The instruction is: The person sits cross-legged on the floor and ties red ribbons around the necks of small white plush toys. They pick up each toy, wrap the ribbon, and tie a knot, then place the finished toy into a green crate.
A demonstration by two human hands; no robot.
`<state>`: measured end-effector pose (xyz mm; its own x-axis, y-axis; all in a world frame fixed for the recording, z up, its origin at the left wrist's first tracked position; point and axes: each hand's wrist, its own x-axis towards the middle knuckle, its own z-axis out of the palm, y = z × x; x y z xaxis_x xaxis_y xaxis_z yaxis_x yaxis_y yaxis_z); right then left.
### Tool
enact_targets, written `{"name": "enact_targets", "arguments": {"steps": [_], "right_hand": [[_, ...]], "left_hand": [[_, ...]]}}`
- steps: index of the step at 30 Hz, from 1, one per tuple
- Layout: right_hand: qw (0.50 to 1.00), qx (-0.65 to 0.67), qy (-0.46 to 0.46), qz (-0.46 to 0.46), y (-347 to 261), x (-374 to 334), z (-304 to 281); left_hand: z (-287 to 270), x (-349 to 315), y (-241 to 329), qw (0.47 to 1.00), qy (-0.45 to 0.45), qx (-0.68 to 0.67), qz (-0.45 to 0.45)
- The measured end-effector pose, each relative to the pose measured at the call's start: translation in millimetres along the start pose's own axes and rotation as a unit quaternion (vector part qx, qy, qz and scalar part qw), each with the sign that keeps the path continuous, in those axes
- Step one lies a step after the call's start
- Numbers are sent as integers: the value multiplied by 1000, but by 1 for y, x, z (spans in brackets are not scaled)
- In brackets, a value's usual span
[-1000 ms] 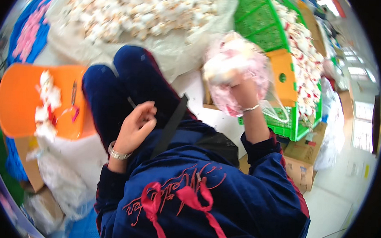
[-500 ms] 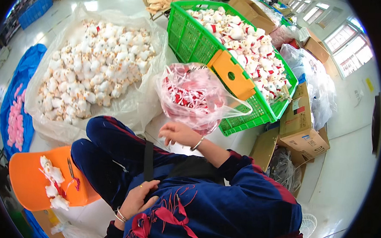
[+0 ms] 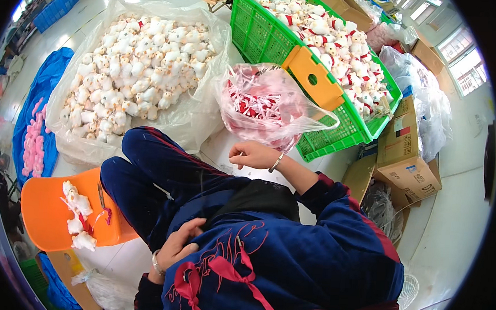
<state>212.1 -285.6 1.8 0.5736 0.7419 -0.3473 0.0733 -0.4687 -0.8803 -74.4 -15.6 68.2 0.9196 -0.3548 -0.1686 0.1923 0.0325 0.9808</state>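
My left hand (image 3: 180,244) lies against my dark blue top, fingers apart and holding nothing I can see. My right hand (image 3: 253,155) hovers between my lap and a clear pinkish plastic bag (image 3: 312,114) of red and white ribbon pieces; its fingers are curled in, with nothing visible in them. Beyond my knees, small white plush toys (image 3: 143,73) are heaped on a translucent plastic sheet (image 3: 185,118). To my left, an orange chair (image 3: 38,206) carries a few white plush toys (image 3: 79,203), a red ribbon and a slim dark tool (image 3: 100,194) beside a dark pink cord.
A green crate (image 3: 254,34) with a yellow panel holds white toys with red ribbons. Cardboard boxes (image 3: 407,174) and clear plastic bags (image 3: 433,103) stand at the right. Pink plush pieces (image 3: 34,144) lie on a blue sheet (image 3: 23,118) at the left.
The whole view has shifted, so surroundings sit further right and mostly higher. My right hand's fingers have curled in more. A black strap across my thigh no longer shows.
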Motion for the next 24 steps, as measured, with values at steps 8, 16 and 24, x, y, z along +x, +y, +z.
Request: {"name": "enact_targets", "arguments": {"steps": [8,16,24], "right_hand": [[942,-159,290,49,72,57,-116],[899,-288,275,181,177,114,-100],[906,-286,266,161,170,102,-106]], "left_hand": [[11,20,27,997,19,51,51],[-9,12,28,988,-11,153,8],[-14,19,28,991,-55,114,-53]]}}
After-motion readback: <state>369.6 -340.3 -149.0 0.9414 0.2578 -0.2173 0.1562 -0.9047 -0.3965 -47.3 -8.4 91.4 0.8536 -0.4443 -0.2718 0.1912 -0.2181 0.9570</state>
